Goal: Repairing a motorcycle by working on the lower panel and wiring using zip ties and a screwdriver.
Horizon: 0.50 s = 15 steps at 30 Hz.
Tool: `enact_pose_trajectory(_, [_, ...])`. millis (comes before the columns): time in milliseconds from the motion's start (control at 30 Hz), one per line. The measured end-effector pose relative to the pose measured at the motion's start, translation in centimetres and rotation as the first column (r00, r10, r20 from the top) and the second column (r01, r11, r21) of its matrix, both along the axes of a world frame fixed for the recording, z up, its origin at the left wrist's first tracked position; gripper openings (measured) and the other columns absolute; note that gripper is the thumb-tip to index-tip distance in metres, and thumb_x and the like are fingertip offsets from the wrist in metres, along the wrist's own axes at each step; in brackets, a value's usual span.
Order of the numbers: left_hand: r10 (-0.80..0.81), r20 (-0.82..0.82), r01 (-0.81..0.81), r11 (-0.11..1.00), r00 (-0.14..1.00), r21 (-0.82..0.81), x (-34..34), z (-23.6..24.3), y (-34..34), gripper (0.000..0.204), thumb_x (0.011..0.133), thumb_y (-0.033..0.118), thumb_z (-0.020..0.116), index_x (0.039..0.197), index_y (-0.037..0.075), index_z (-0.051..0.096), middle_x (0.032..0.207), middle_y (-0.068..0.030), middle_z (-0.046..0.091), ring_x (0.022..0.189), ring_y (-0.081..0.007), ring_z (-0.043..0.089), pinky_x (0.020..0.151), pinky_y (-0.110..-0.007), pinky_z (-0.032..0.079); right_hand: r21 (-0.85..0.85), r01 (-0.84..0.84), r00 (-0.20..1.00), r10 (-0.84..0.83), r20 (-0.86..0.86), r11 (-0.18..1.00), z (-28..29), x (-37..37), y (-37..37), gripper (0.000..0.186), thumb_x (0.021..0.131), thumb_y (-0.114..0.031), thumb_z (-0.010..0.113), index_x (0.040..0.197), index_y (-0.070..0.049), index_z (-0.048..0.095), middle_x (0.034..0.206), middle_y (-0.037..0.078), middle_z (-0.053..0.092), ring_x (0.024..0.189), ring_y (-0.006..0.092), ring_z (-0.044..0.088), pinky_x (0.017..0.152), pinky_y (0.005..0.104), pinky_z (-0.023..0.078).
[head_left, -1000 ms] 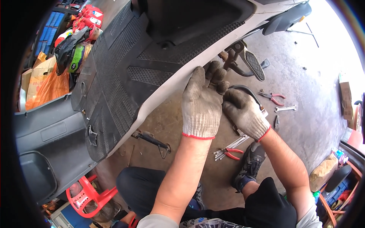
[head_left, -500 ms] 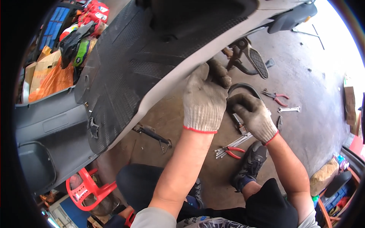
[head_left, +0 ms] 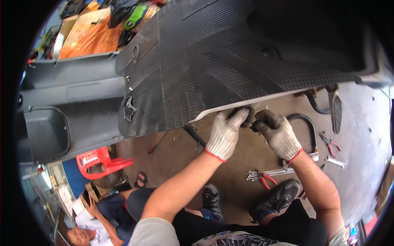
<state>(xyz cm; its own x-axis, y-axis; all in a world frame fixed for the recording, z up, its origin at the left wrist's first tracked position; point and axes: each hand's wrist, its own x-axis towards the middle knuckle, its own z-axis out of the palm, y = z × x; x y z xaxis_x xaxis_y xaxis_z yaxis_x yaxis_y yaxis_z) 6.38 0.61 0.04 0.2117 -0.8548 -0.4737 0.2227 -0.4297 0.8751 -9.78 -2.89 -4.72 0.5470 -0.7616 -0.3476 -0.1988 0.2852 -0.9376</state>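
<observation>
Shirt point(head_left: 234, 238): dark printed lettering. Left hand point(head_left: 228, 130), right hand point(head_left: 280, 132): knit-gloved, fingers curled narrow; cannot tell whether anything is held. Black scooter footboard point(head_left: 180, 78): raised tread, pale edge beside both hands. Below, red-handled pliers point(head_left: 264, 177).

Red-edged, soiled off-white gloves point(head_left: 225, 137); grey sleeves point(head_left: 154, 233)

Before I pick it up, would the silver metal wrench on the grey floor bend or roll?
The silver metal wrench looks straight and solid, so probably stiff. Its metal shine suggests some heft for its size. Lying flat on the grey concrete floor, it likely won't roll.
</observation>
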Motion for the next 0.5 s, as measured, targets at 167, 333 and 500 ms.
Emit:
enact_pose_trajectory(167, [-0.344, 0.455, 0.182, 0.914, 0.822, 0.363, 7.6, 5.0, 4.2, 0.03, 0.094, 0.016, 0.054, 0.109, -0.007, 0.066, 0.093, -0.0101, 0.068, 0.082, -0.0148, 0.061, 0.078, -0.029, 0.049, 0.137, -0.209, 0.953, 0.171, 0.25, 0.968, 0.9, 4.9, -1.5, 0.02, 0.093, 0.0, 0.052, 0.107, 0.005, 0.065, 0.097, 0.011, 0.07, 0.095, 0.0171, 0.065, 0.089, 0.0321, 0.052])
enact_pose_trajectory(333, [-0.251, 0.517, 0.029, 0.916, 0.819, 0.399, 14.4, 8.7, 10.5, 0.033, 0.094, 0.016, 0.055, 0.117, -0.006, 0.065, 0.099, -0.0097, 0.069, 0.084, -0.0149, 0.062, 0.078, -0.029, 0.05, 0.424, -0.18, 0.848, -0.079, 0.525, 0.888, 3.2, 8.2, -0.8, 0.03, 0.09, 0.0, 0.052, 0.118, 0.008, 0.059, 0.109, 0.017, 0.067, 0.105, 0.0275, 0.066, 0.092, 0.0405, 0.054])
enact_pose_trajectory(500, [0.161, 0.268, -0.213, 0.96, 0.95, 0.181, 19.7, 6.6, 13.4, 0.037, 0.094, 0.015, 0.057, 0.125, -0.004, 0.057, 0.113, -0.0137, 0.066, 0.094, -0.0197, 0.064, 0.079, -0.033, 0.049, 0.419, -0.061, 0.815, -0.197, 0.545, 0.906, 4.4, 9.3, 0.4, 0.032, 0.092, -0.008, 0.054, 0.12, 0.006, 0.056, 0.116, 0.019, 0.065, 0.11, 0.0315, 0.064, 0.093, 0.043, 0.052])
